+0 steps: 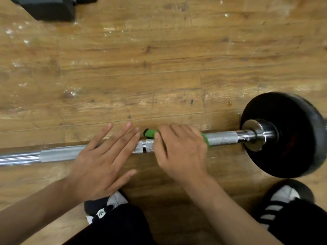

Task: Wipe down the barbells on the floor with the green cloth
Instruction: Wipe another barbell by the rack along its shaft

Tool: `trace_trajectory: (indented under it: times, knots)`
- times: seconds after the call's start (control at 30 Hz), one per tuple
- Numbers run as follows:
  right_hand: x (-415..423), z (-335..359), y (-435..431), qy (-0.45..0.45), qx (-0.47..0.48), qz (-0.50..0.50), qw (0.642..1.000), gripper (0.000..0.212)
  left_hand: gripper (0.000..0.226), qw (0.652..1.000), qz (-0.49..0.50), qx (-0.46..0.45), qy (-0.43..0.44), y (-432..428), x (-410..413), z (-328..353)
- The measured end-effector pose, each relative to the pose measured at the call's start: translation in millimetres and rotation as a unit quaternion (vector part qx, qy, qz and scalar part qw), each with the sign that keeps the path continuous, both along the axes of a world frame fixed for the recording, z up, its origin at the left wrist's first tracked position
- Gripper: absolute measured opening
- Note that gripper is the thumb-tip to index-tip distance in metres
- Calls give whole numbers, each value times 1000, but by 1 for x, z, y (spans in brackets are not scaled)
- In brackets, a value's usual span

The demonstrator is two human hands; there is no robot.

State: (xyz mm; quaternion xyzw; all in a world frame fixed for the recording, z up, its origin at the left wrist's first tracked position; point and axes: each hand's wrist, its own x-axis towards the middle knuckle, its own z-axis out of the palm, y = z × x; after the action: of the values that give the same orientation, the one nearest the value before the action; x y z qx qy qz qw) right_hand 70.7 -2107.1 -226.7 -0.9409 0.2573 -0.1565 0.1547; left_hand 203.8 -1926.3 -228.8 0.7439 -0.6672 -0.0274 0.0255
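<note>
A chrome barbell bar [222,138] lies across the wooden floor from the left edge to a black weight plate [290,138] on the right. My right hand [182,149] grips the green cloth [150,133] wrapped around the bar, left of the plate; green shows at both sides of the hand. My left hand [104,161] lies flat over the bar just left of the cloth, with its fingers straight and spread.
A black block-shaped object [47,7] sits on the floor at the far left. My two black-and-white shoes [106,206] [281,197] stand close in front of the bar. Bare wooden floor [159,59] stretches beyond the bar.
</note>
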Motion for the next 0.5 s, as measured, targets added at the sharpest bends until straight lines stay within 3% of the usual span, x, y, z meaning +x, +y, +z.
trace_trajectory:
  times: [0.13,0.23,0.4,0.5]
  knots:
    - [-35,-2,-58,-1,-13,-172,985,23,73,1000,11,-24,-10,-5,2,-3]
    - [-11,-3,-33,15,12,-253,967,22,74,999,15,-33,-17,-10,5,-4]
    - [14,0,-9,-2,20,-5,1000,26,77,999,1,-27,-26,-18,21,-5]
    - [-12,-8,-51,-25,-16,-19,999,30,77,999,2,-32,-42,-26,33,-7]
